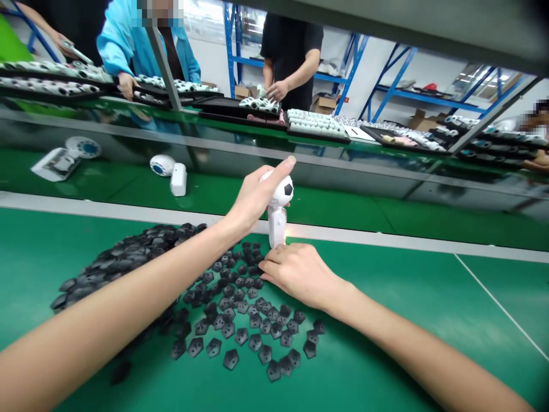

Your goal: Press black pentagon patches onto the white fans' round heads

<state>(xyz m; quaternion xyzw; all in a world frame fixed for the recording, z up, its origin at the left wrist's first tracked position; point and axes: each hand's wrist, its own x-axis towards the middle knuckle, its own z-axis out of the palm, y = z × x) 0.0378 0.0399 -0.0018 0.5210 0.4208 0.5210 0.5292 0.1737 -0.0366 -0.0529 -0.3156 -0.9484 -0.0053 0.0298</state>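
Up over the far edge of the green table, my left hand (259, 191) is closed round the ball-shaped head of a white handheld fan (277, 226). That head looks like a football, with one black pentagon showing, and the handle points down. Below it, my right hand (300, 272) has its fingers curled together at the handle's lower end, beside loose black pentagon pieces (242, 336). What its fingertips hold, if anything, is hidden. The loose pieces spread between my forearms, and a thick heap of black pieces (128, 252) lies partly behind my left forearm.
Beyond the pale table rail, two white fans (178, 179) (55, 164) lie on a green belt (364, 212). A raised shelf behind carries trays of white parts (315, 123). Several people stand there, one in a blue jacket (124, 34). A slanted metal post (165, 63) rises on the left.
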